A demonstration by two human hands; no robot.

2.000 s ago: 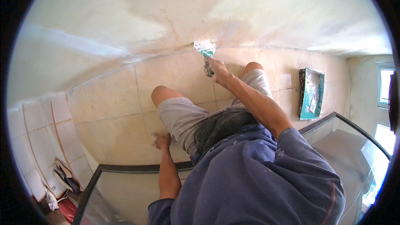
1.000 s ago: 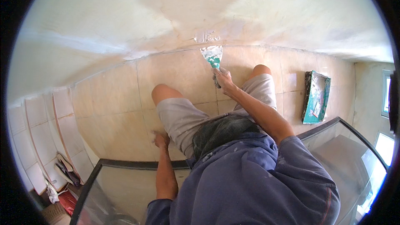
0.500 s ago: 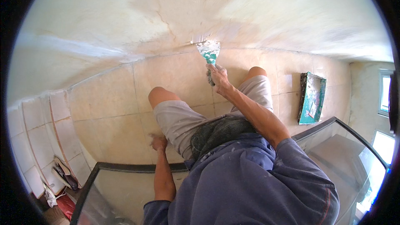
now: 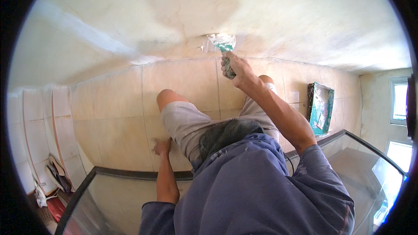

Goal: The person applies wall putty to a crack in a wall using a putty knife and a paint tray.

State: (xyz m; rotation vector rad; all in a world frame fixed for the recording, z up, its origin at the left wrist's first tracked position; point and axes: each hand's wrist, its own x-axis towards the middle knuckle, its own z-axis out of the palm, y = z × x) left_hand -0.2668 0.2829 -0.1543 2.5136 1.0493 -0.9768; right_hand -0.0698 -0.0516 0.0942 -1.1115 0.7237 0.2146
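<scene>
My right hand [image 4: 236,67] is closed around the green handle of a putty knife [image 4: 224,43]. White filler covers much of its wide blade, which lies against the pale wall [image 4: 278,21] just above the tiles. Fresh white smears show on the wall to the left of the blade. Beside my left thigh, my left hand [image 4: 162,146] rests on the tiled floor [image 4: 117,139] with its fingers spread and nothing in them.
A green, paint-stained tray [image 4: 321,109] sits on the tiles to the right. Behind me is a black-framed glass panel [image 4: 126,200]. Tiled steps [image 4: 39,126] with shoes [image 4: 60,174] are at the left, and windows [image 4: 399,100] at the far right.
My right hand has pushed the putty knife further up the wall and slightly right, leaving white smears. My left hand stays on the floor by my thigh.
</scene>
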